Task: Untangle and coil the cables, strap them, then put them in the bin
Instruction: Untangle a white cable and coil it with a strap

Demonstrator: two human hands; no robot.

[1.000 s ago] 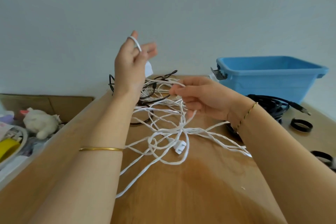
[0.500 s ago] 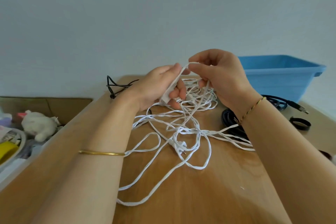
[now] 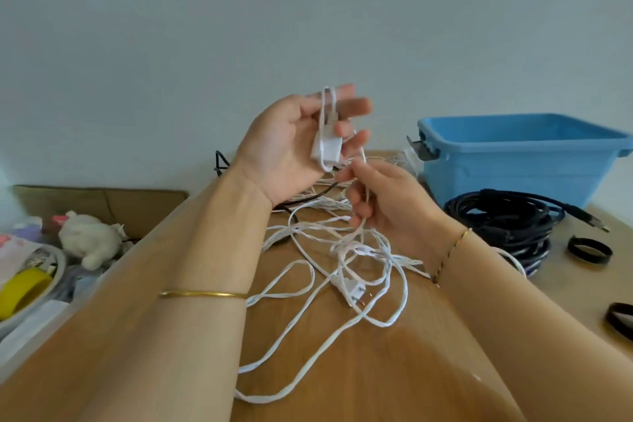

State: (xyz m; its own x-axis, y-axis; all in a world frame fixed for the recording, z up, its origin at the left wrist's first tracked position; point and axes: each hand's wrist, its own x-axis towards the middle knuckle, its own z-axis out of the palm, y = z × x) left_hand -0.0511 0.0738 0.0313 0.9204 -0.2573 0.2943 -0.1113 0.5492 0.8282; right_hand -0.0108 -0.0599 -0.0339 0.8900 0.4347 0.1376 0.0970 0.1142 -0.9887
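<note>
Holding a white cable [image 3: 356, 250] partly up off the wooden surface [image 3: 376, 387], the left hand [image 3: 294, 147] is raised with its palm toward the camera. Its grip is curled on the cable's white block [image 3: 327, 149], and a narrow loop of the cable stands up over the fingertips. The right hand [image 3: 390, 205] sits just below and to the right, its grip closed round a single strand that runs from the tangle up to the left hand.

Most of the white cable lies in loose crossed loops on the surface between the two forearms, with its two-pronged plug [image 3: 354, 293] lying in the middle of them and one long loop reaching toward the near edge.

At the far right of the surface stands the blue bin [image 3: 513, 164]. Just in front of it lies a coiled black cable [image 3: 503, 223], its USB end [image 3: 596, 221] pointing right. Two black straps lie apart on the right side, one [image 3: 589, 250] near the coil and another [image 3: 620, 320] at the frame's edge. A thin black wire [image 3: 221, 164] shows behind the left wrist.

Off the left edge of the surface are a plush toy [image 3: 89, 240], a yellow roll [image 3: 20, 288] and a cardboard box [image 3: 102, 195].
</note>
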